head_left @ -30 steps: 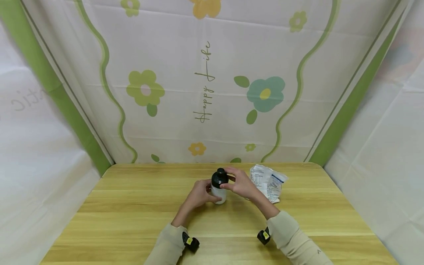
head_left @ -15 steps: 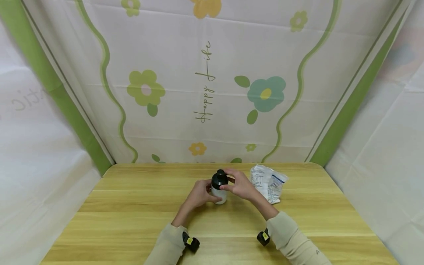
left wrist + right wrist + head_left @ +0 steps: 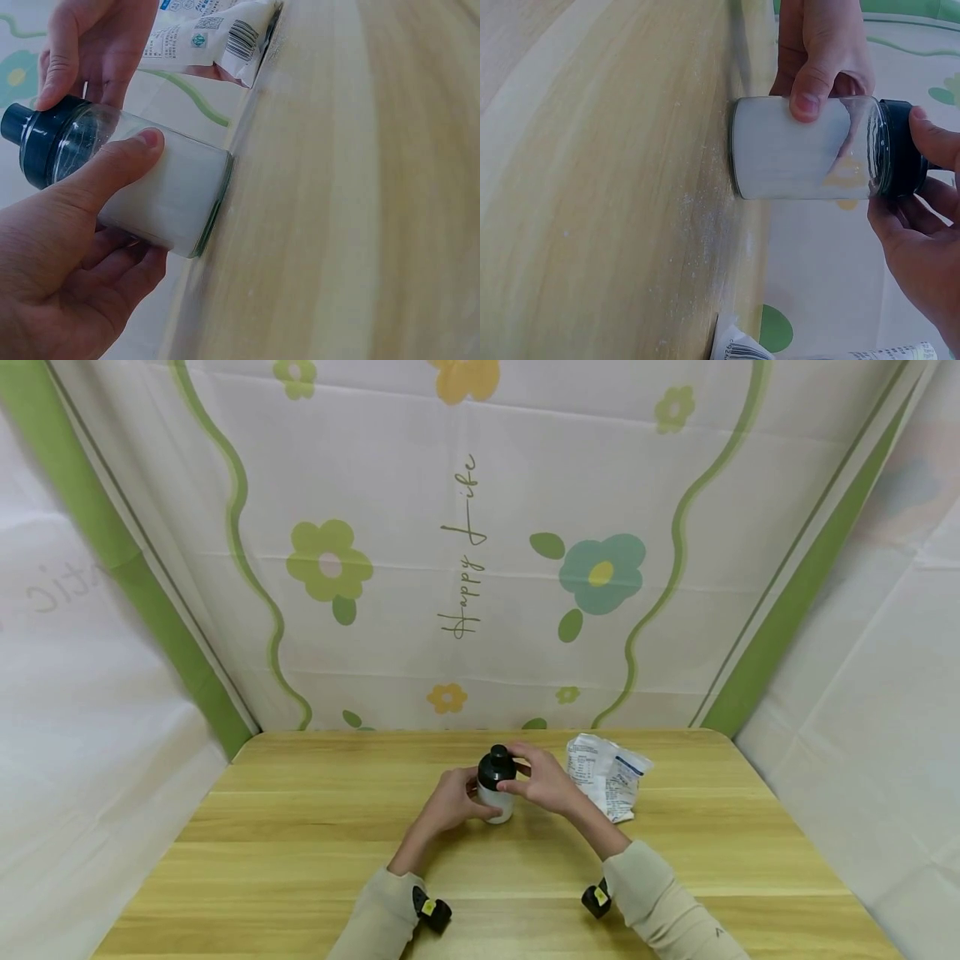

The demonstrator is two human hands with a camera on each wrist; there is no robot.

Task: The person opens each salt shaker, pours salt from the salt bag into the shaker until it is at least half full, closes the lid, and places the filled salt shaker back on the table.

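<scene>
A clear glass jar stands upright on the wooden table, filled more than halfway with white powder. Its black lid has a narrower knob on top and sits on the jar's mouth. My left hand grips the jar's body, thumb across the near side and fingers round the other. With my right hand I hold the lid's rim between thumb and fingers. In the left wrist view the right fingers partly hide behind the lid.
A crumpled white printed packet lies to the right of the jar, near the table's back edge. White grains are scattered on the wooden table by the jar. A flower-patterned cloth hangs behind.
Both hands keep their hold on the jar and lid. The lid looks slightly lower than a second ago, and the right hand has shifted down a little with it.
</scene>
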